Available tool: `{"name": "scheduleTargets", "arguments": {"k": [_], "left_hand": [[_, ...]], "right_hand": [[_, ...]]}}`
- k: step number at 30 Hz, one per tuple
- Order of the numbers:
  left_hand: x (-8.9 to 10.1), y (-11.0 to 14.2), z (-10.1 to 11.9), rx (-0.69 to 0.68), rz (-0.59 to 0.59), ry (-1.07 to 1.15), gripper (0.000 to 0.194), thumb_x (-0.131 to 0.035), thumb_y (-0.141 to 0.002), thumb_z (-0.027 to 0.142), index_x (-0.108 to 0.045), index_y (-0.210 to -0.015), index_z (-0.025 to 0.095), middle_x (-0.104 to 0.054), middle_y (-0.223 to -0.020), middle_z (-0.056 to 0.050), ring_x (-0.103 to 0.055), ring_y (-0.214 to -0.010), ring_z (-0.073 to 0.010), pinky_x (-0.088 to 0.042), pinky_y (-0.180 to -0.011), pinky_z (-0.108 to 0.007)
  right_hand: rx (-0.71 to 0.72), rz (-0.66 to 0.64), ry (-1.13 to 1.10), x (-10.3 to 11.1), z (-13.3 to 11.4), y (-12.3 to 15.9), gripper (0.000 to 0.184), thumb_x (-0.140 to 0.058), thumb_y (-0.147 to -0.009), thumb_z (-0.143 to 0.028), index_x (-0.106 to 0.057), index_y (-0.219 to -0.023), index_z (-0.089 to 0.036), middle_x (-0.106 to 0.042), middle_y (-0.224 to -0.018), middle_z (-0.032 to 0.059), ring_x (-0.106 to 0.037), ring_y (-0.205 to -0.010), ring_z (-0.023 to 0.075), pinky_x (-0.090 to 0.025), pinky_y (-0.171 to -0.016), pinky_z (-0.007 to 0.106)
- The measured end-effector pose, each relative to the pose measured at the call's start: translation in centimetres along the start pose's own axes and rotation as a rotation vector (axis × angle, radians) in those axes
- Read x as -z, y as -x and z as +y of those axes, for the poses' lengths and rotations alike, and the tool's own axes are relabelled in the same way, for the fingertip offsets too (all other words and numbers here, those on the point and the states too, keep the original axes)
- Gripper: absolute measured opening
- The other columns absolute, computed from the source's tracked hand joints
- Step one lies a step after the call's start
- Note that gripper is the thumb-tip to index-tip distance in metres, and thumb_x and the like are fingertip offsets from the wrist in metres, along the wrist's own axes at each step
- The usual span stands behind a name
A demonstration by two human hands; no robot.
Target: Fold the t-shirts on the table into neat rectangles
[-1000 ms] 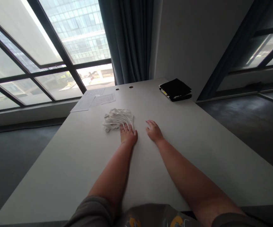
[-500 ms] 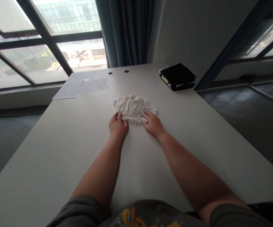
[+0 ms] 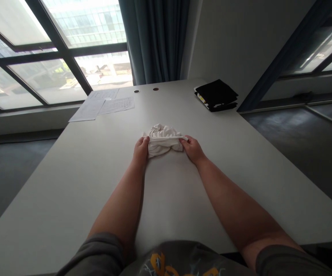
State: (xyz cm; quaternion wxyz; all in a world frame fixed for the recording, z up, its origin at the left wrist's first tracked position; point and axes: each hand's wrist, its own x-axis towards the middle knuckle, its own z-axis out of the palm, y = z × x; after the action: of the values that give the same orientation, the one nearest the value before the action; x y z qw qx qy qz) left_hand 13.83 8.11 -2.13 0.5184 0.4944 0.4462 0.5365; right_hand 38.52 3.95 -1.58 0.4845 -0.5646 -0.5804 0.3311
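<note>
A crumpled white cloth (image 3: 166, 142), perhaps a garment, is in the middle of the white table (image 3: 166, 191). My left hand (image 3: 141, 148) is closed on its left end, thumb on top. At the right end my right hand (image 3: 193, 148) pinches the same edge between thumb and fingers. Between both hands the near edge is drawn into a straight band, lifted a little, with a fold hanging below it. Behind that band the rest of the cloth lies bunched up. Its exact kind cannot be made out.
Sheets of printed paper (image 3: 102, 105) lie at the table's far left. A black folder-like stack (image 3: 217, 94) sits at the far right. Two round cable holes (image 3: 136, 91) are near the back edge. Behind stand a blue curtain (image 3: 156, 42) and windows (image 3: 102, 23).
Both hands went from resting with spread fingers on the cloth's near edge to gripping it. The edge is now raised and pulled straight, and the cloth is more bunched.
</note>
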Motion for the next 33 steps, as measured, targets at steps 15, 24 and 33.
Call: {"name": "scheduleTargets", "arguments": {"k": [15, 24, 33], "left_hand": [[0.9, -0.5, -0.3, -0.205, -0.043, -0.24, 0.1, -0.081, -0.08, 0.048, -0.028, -0.163, 0.029, -0.052, -0.153, -0.013, -0.046, -0.145, -0.0316, -0.037, -0.121, -0.05], [0.8, -1.0, -1.6, -0.297, 0.001, -0.75, 0.083, -0.079, -0.08, 0.03, -0.045, -0.155, 0.026, -0.043, -0.156, -0.016, -0.035, -0.151, -0.0373, -0.03, -0.124, -0.055], [1.9, -1.6, -1.2, -0.267, 0.178, -0.583, 0.067, -0.058, -0.082, 0.016, -0.052, -0.149, 0.022, -0.052, -0.149, -0.01, -0.044, -0.144, -0.0269, -0.03, -0.126, -0.044]], "right_hand": [[-0.139, 0.217, -0.244, 2.9, 1.9, -2.4, 0.065, -0.007, -0.107, -0.046, -0.024, -0.158, -0.012, -0.06, -0.142, 0.0216, -0.064, -0.118, 0.0243, -0.054, -0.093, 0.041], [0.372, -0.257, 0.457, -0.2, -1.4, 0.8, 0.047, -0.057, -0.096, -0.047, -0.064, -0.135, -0.022, -0.061, -0.142, 0.0101, -0.051, -0.136, 0.0264, -0.036, -0.119, 0.043], [0.288, -0.421, 0.471, 0.4, -0.9, 0.3, 0.025, -0.067, -0.083, -0.03, -0.077, -0.104, -0.023, -0.068, -0.13, 0.0068, -0.06, -0.124, 0.0241, -0.042, -0.112, 0.038]]}}
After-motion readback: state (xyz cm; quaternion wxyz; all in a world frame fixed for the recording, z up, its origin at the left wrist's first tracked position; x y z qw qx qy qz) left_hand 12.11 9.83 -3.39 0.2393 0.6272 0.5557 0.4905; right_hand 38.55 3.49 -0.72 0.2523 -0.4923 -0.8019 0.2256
